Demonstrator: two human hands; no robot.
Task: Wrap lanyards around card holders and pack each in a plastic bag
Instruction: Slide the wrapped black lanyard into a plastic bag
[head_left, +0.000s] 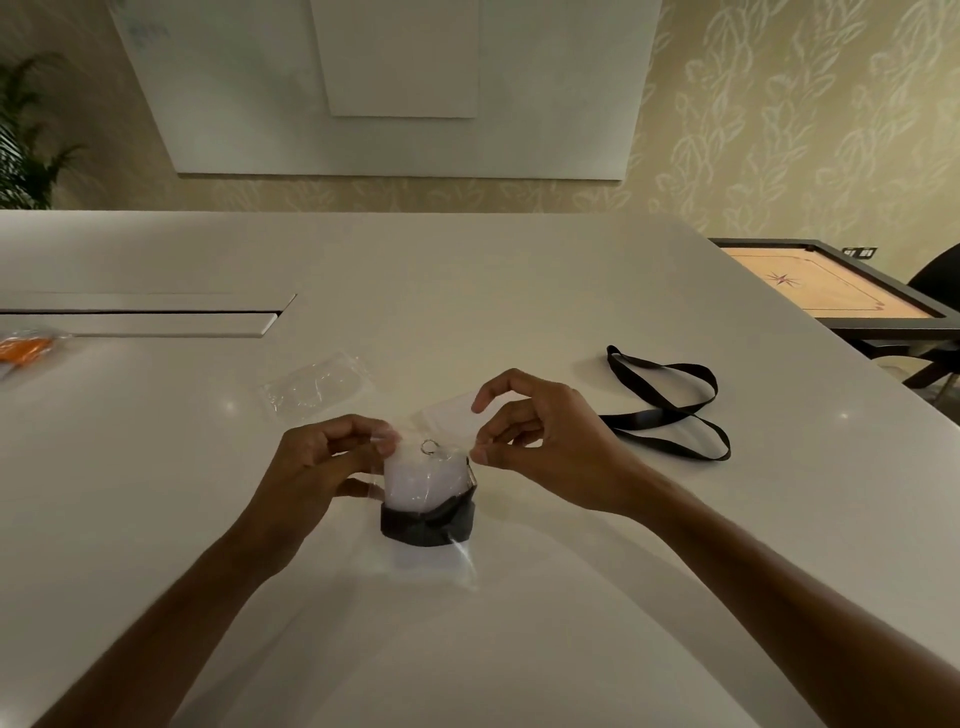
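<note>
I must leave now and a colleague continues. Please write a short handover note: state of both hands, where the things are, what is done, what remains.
Left hand: pinches the left edge of the plastic bag at its mouth.
Right hand: pinches the bag's flap on the right.
Done: one card holder, wrapped in its black lanyard, sits in the bag on the table.
Left: close this bag. A loose lanyard lies at right, an empty bag behind the left hand.

A carrom board (836, 288) stands beyond the white table (467, 270).
</note>
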